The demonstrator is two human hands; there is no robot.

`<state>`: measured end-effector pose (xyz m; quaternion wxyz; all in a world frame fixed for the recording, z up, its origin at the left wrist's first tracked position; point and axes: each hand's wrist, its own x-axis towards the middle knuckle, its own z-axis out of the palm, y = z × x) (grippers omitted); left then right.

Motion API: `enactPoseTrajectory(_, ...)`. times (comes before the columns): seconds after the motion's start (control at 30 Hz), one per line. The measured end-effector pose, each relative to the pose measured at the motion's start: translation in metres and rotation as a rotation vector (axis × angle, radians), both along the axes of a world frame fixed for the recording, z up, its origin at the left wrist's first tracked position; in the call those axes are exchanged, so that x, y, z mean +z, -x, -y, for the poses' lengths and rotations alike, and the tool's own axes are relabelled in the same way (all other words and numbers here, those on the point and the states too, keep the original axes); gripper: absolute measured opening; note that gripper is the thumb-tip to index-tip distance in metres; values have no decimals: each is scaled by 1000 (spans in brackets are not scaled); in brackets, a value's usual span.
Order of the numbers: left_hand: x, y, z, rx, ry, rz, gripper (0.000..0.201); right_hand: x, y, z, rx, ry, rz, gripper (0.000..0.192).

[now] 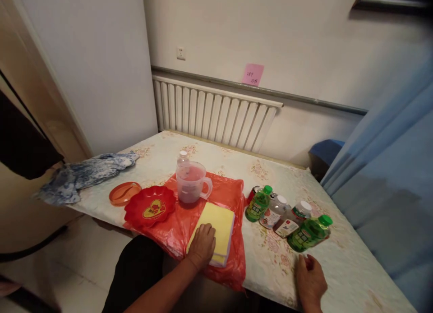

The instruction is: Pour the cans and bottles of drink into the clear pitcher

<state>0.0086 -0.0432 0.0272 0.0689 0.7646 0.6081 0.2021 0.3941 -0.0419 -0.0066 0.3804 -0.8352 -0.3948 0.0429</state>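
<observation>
On yellow cloth (pixel 216 229) left hand (pixel 202 246) lies flat; right hand (pixel 309 279) rests curled.

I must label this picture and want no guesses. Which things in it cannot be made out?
Head view only:
- Pink note on the wall: writing too small to read.
- Bottle labels: print too small and blurred.
- Small bottle: lower part hidden behind the measuring jug.
- Red can: mostly hidden behind the green bottle.
- Right hand: wrist cut off by the bottom edge.
</observation>
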Motion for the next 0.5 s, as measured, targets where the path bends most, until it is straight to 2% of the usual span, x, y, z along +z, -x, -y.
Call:
enactPoseTrajectory(0.27, 13, -5, 3, 3, 44, 27, 18, -3, 1, -1, 32, 34, 50, 54)
enactPoseTrajectory(0.33, 16, -4, 1, 76, 45, 44, 25, -4, 0, -1, 35, 31, 45, 53)
enactPoseTrajectory(0.43, 21, 0, -7, 257, 56, 71, 36, -3, 1, 0, 37, 25, 44, 50)
enactPoseTrajectory(0.5, 24, 3, -14, 350, 89, 85, 36, -2, 2, 1, 39, 23, 47, 49)
